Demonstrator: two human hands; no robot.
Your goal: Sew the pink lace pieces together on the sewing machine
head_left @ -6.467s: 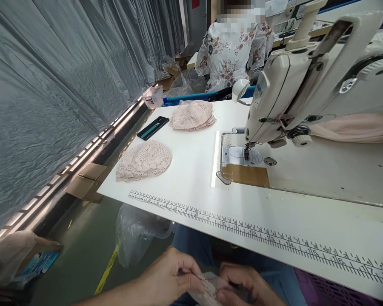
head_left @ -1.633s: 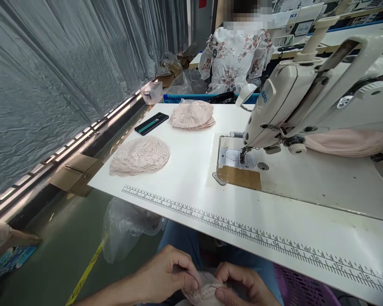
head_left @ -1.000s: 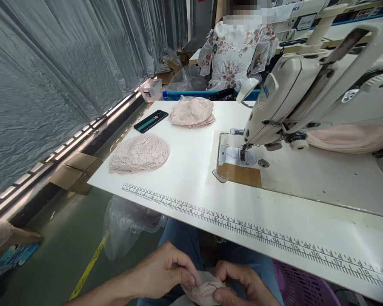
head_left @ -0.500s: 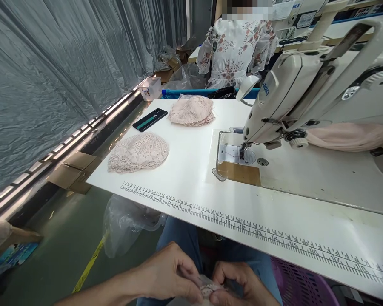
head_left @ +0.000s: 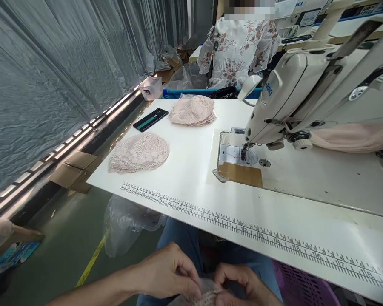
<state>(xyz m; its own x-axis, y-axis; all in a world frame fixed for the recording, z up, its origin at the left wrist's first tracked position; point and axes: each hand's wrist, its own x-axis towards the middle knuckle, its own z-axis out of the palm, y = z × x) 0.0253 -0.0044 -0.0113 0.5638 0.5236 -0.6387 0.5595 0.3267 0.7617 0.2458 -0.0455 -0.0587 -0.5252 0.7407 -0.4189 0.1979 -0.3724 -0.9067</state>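
Low in the view, over my lap, my left hand (head_left: pixel 170 271) pinches a piece of pale lace fabric (head_left: pixel 207 297) between thumb and fingers. From the other side, my right hand (head_left: pixel 241 284) grips the same piece, its thumb along the lace edge. A sheer, whitish part shows between the two hands, and the frame's bottom edge cuts off the rest. On the white table (head_left: pixel 191 170) beyond them lie a stack of beige lace pieces (head_left: pixel 138 153) and a second pinkish lace stack (head_left: pixel 193 110) farther back.
A sewing machine (head_left: pixel 274 93) stands at the right of the table, with pink fabric (head_left: pixel 351 138) behind its head. A phone (head_left: pixel 150 119) lies near the left edge. Below are a plastic bag (head_left: pixel 124 225) and a purple basket (head_left: pixel 303 284). A person in a floral top (head_left: pixel 238 51) sits opposite.
Both hands stay in nearly the same place, still holding the lace fabric. The fabric between them has shifted slightly, with more of its sheer part showing. The view has turned very slightly left.
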